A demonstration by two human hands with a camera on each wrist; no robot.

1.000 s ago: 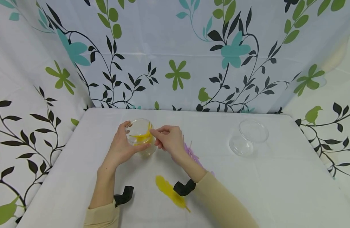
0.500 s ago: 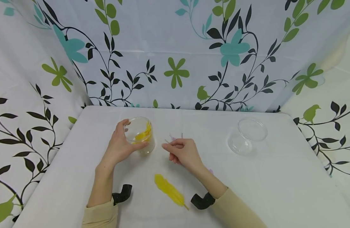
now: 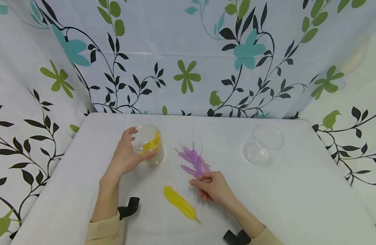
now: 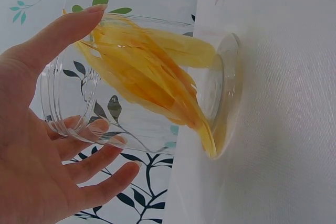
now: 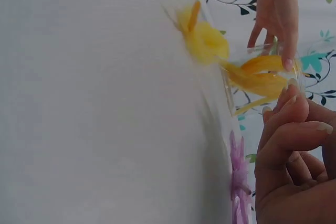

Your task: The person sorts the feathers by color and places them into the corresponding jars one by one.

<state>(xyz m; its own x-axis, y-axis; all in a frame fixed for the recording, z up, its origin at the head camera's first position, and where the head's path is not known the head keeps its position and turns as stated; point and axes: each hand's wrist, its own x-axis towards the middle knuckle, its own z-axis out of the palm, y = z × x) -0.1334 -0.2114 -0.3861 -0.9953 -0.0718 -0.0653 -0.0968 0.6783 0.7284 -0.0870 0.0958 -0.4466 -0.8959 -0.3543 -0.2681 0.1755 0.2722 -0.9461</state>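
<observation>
My left hand [image 3: 124, 157] grips a clear jar [image 3: 159, 156] near its rim, thumb on the near side and fingers round the far side. In the left wrist view, several yellow feathers [image 4: 147, 77] lean inside it as it stands on the table. My right hand [image 3: 215, 188] is loosely curled with nothing seen in its fingers, close to a bunch of purple feathers [image 3: 194, 160], whose near end it overlaps in the head view. A single yellow feather [image 3: 179, 203] lies on the table just left of that hand.
A second clear jar [image 3: 256, 156] stands at the right on the white-covered table [image 3: 304, 190]. A leaf-patterned curtain [image 3: 132, 68] hangs behind and along the sides. Black curved pieces [image 3: 129, 207] jut from both wrists.
My right hand has left the jar's rim and drawn back toward the near right, uncovering the purple feathers. The left hand still holds the jar.
</observation>
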